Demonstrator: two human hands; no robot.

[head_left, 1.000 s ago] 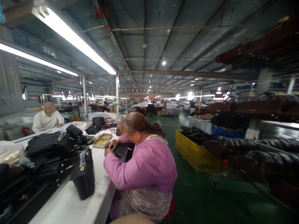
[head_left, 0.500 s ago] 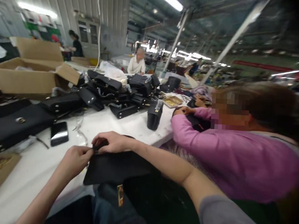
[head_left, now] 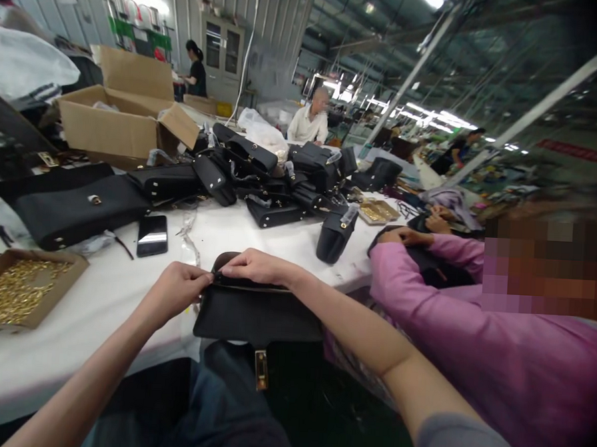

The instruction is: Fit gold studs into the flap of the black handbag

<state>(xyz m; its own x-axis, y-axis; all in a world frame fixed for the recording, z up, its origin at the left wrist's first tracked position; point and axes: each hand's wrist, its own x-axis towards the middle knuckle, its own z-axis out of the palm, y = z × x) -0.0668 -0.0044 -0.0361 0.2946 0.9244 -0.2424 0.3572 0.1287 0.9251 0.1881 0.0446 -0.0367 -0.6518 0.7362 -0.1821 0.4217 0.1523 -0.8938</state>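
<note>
A black bag (head_left: 258, 315) lies across my lap at the table's edge, its flap hanging down with a gold clasp (head_left: 261, 370). My left hand (head_left: 182, 287) pinches the bag's upper left corner, thumb and fingers pressed together. Close beside it, my right hand (head_left: 251, 268) has its fingers closed on the bag's top edge near the same corner. Whatever small part lies between the fingertips is too small to make out.
A phone (head_left: 152, 236) lies on the white table (head_left: 99, 300). Box of gold hardware (head_left: 70, 285) at left, black bags (head_left: 279, 212) piled behind, carton (head_left: 108, 130) at back left. A person in a pink sleeve (head_left: 400, 275) works close on the right.
The view has swung left, so things appear farther right. My right hand has flattened along the bag's top edge, and more of the bag's opening shows.
</note>
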